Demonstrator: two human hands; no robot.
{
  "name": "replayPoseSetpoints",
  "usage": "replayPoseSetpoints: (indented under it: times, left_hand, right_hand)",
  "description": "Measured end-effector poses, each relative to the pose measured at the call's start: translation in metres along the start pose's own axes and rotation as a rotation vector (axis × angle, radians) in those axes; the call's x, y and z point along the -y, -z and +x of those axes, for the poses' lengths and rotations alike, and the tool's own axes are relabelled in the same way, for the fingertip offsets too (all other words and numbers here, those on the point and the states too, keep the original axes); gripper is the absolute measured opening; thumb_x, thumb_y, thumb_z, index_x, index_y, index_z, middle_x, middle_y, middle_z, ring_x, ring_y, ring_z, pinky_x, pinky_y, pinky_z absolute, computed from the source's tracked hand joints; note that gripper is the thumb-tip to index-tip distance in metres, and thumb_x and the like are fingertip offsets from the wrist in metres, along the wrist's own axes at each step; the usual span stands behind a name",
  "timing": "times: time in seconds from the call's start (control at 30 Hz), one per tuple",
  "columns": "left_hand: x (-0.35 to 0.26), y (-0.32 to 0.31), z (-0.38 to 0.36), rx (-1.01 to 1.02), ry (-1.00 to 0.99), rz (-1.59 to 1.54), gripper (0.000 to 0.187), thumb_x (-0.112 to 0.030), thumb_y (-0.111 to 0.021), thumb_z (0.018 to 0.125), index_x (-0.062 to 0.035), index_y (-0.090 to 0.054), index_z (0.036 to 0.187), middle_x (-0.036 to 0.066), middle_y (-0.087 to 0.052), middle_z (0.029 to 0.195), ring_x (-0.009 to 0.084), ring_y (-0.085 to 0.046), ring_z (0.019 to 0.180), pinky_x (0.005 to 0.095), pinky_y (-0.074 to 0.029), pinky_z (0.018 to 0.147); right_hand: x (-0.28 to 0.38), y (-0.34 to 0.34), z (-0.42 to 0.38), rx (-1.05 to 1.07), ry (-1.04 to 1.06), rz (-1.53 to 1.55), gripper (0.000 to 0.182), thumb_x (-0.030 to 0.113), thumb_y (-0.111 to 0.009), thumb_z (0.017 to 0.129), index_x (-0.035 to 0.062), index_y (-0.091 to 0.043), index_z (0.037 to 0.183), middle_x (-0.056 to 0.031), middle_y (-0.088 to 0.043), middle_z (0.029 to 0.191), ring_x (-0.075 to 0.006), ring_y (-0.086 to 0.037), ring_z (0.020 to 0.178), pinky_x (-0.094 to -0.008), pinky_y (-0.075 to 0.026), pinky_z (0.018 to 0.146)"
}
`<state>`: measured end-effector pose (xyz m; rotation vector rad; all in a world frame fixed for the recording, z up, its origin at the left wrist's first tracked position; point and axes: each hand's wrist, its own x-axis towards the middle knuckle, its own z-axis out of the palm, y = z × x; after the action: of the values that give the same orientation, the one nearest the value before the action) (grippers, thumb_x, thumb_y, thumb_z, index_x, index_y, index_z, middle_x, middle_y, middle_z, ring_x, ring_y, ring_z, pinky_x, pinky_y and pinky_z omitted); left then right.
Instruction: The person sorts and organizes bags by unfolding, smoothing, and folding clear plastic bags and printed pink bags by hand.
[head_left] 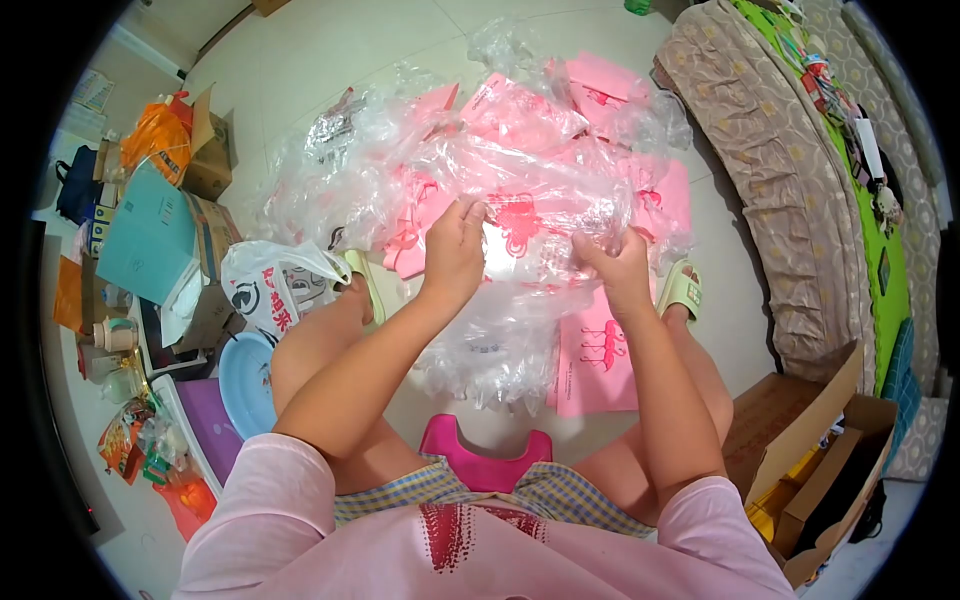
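A transparent plastic bag with red print [517,222] is stretched between my two hands above the floor. My left hand [458,248] is closed on its left side, the thumb on top. At the right side, my right hand [616,268] pinches the plastic between thumb and fingers. Under and around it lies a heap of crumpled transparent plastic [320,195] mixed with pink bags [525,110]. One flat pink bag with flamingo prints [600,350] lies close below my right hand. More loose plastic [485,345] is bunched between my legs.
I sit on a pink stool [485,455]. On the left are a printed white plastic bag [280,285], a blue basin [245,380] and cardboard boxes [212,240]. To the right stand a cloth-covered sofa [765,180] and an open cardboard box [835,470].
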<state>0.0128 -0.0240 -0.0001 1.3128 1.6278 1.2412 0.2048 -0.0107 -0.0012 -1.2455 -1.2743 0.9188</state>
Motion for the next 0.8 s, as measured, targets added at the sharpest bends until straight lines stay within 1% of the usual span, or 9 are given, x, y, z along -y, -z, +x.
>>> replayPoseSetpoints:
  times: [0.03, 0.23, 0.33, 0.4, 0.47, 0.53, 0.67, 0.77, 0.8]
  left_hand:
    - [0.000, 0.001, 0.000, -0.012, 0.017, -0.061, 0.022, -0.018, -0.045, 0.095, -0.0017, -0.056, 0.087, -0.005, -0.040, 0.060, 0.0035, -0.034, 0.055, 0.0217, -0.029, 0.049]
    - [0.001, 0.003, 0.003, -0.049, 0.038, -0.114, 0.026, -0.021, -0.045, 0.095, 0.0004, -0.056, 0.084, 0.000, -0.043, 0.057, 0.0069, -0.039, 0.052, 0.0256, -0.032, 0.048]
    - [0.003, 0.005, 0.007, -0.025, 0.120, -0.204, 0.026, -0.021, -0.045, 0.095, 0.0004, -0.057, 0.086, -0.002, -0.041, 0.057, 0.0049, -0.036, 0.051, 0.0241, -0.030, 0.047]
    - [0.003, 0.005, 0.009, -0.032, 0.085, -0.182, 0.026, -0.021, -0.046, 0.095, 0.0008, -0.057, 0.087, -0.003, -0.040, 0.056, 0.0050, -0.036, 0.050, 0.0239, -0.030, 0.046]
    - [0.004, 0.005, 0.009, -0.040, 0.051, -0.160, 0.025, -0.021, -0.046, 0.094, 0.0012, -0.057, 0.088, -0.003, -0.040, 0.055, 0.0050, -0.035, 0.049, 0.0237, -0.030, 0.045]
    - [0.004, 0.005, 0.010, -0.056, 0.100, -0.208, 0.025, -0.021, -0.047, 0.094, 0.0010, -0.057, 0.087, -0.004, -0.039, 0.054, 0.0051, -0.035, 0.047, 0.0239, -0.029, 0.044]
    - [0.003, 0.004, 0.008, -0.037, 0.179, -0.272, 0.025, -0.020, -0.046, 0.095, 0.0020, -0.058, 0.090, -0.003, -0.041, 0.054, 0.0052, -0.037, 0.047, 0.0242, -0.031, 0.044]
    - [0.012, 0.008, 0.012, -0.045, 0.147, -0.288, 0.029, -0.027, -0.050, 0.093, 0.0010, -0.060, 0.097, -0.003, -0.044, 0.057, 0.0057, -0.040, 0.049, 0.0250, -0.033, 0.044]
    - [0.004, 0.014, 0.012, 0.037, 0.304, -0.340, 0.032, -0.031, -0.053, 0.090, -0.0002, -0.060, 0.097, -0.003, -0.046, 0.058, 0.0059, -0.042, 0.050, 0.0250, -0.034, 0.045]
  right_hand:
    - [-0.009, 0.006, 0.003, 0.016, -0.072, 0.003, 0.037, 0.033, -0.056, 0.090, 0.0016, -0.058, 0.070, 0.0054, -0.041, 0.055, -0.0050, -0.033, 0.050, -0.0248, -0.026, 0.045]
    - [0.003, 0.018, 0.011, -0.065, -0.263, 0.202, 0.030, 0.027, -0.056, 0.090, 0.0003, -0.059, 0.076, 0.0063, -0.044, 0.056, -0.0027, -0.034, 0.051, -0.0223, -0.027, 0.046]
    - [0.008, 0.008, 0.005, 0.026, -0.302, 0.297, 0.029, 0.022, -0.053, 0.091, 0.0023, -0.054, 0.070, 0.0076, -0.039, 0.055, -0.0018, -0.031, 0.051, -0.0218, -0.025, 0.045]
    - [-0.009, 0.015, 0.006, 0.201, -0.277, 0.114, 0.022, 0.018, -0.053, 0.091, 0.0035, -0.053, 0.074, 0.0061, -0.043, 0.059, -0.0028, -0.034, 0.051, -0.0212, -0.028, 0.045]
    - [-0.013, 0.023, 0.010, 0.087, -0.244, 0.002, 0.019, 0.019, -0.055, 0.089, 0.0039, -0.054, 0.077, 0.0048, -0.046, 0.061, -0.0036, -0.037, 0.051, -0.0205, -0.030, 0.046]
    - [-0.008, 0.020, 0.010, 0.032, -0.334, 0.312, 0.018, 0.019, -0.056, 0.089, 0.0034, -0.057, 0.080, 0.0048, -0.047, 0.061, -0.0031, -0.037, 0.051, -0.0203, -0.030, 0.046]
    - [-0.008, 0.013, 0.003, 0.188, -0.473, 0.262, 0.020, 0.020, -0.055, 0.090, 0.0035, -0.059, 0.081, 0.0051, -0.047, 0.061, -0.0025, -0.037, 0.051, -0.0201, -0.030, 0.046]
    - [-0.020, 0.021, 0.005, 0.260, -0.432, 0.031, 0.024, 0.019, -0.052, 0.092, -0.0023, -0.060, 0.101, -0.0011, -0.060, 0.082, -0.0021, -0.051, 0.067, -0.0179, -0.039, 0.055]
    - [-0.020, 0.020, 0.005, 0.261, -0.434, 0.030, 0.024, 0.019, -0.052, 0.092, -0.0023, -0.060, 0.101, -0.0011, -0.060, 0.082, -0.0021, -0.051, 0.067, -0.0179, -0.039, 0.055]
